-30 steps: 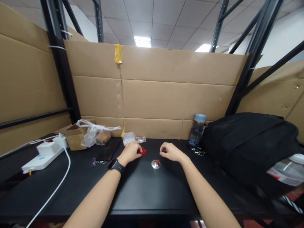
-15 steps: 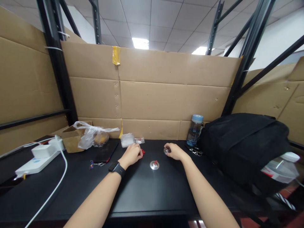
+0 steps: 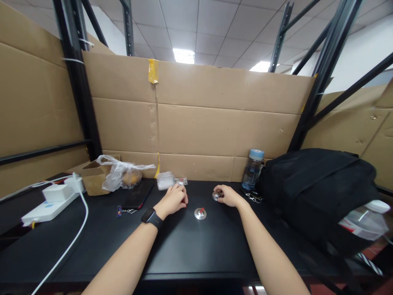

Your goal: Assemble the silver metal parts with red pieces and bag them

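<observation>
On the black table between my hands lies a clear, shiny round disc like a suction cup, with a small red piece standing up at its middle. My left hand is left of it, knuckles up and fingers curled down to the tabletop. Only a speck of red shows at its fingertips; anything more is hidden under the hand. My right hand, on the other side, grips a second clear suction cup by its edge, close to the table.
Behind my left hand lie a clear plastic packet and a small bag. A dark phone-like case, a tied plastic bag and a power strip are leftward. A water bottle and black backpack stand right.
My left hand has shifted slightly right and down, over the red pieces that showed beside its fingers before. The right hand keeps its hold. The view has turned a little.
</observation>
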### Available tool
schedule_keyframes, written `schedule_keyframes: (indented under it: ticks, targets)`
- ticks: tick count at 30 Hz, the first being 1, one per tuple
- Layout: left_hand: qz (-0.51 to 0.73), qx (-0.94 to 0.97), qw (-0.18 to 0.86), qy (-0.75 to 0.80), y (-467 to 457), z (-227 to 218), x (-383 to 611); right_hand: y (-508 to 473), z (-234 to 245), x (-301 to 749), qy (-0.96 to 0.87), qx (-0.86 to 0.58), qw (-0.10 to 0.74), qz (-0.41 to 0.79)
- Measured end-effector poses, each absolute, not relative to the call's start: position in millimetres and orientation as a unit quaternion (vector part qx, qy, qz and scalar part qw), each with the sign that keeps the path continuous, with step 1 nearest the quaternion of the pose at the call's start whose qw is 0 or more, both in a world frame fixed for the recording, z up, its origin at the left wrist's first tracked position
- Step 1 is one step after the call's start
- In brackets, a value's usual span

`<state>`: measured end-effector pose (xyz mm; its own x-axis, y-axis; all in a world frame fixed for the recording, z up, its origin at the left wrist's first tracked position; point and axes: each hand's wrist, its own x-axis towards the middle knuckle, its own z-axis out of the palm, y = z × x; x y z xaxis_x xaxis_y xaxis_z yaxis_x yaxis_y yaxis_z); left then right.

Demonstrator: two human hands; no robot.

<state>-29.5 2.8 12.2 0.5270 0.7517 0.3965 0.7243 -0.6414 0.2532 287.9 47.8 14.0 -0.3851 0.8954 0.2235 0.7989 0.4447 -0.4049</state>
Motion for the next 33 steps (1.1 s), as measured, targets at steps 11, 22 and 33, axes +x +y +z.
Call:
schedule_keyframes:
  ticks: [11, 22, 33]
  targets:
    - [0.284, 0.862, 0.028, 0.418, -5, 15, -15, 46, 17, 290, -0.812, -0.518, 0.223, 0.149]
    - [0.394, 0.808, 0.049, 0.436, -10, 23, 0, 43, 25, 288, -0.812, -0.503, 0.27, 0.124]
    - [0.453, 0.767, 0.02, 0.454, -13, 30, 2, 15, 37, 226, -0.762, -0.319, 0.461, 0.324]
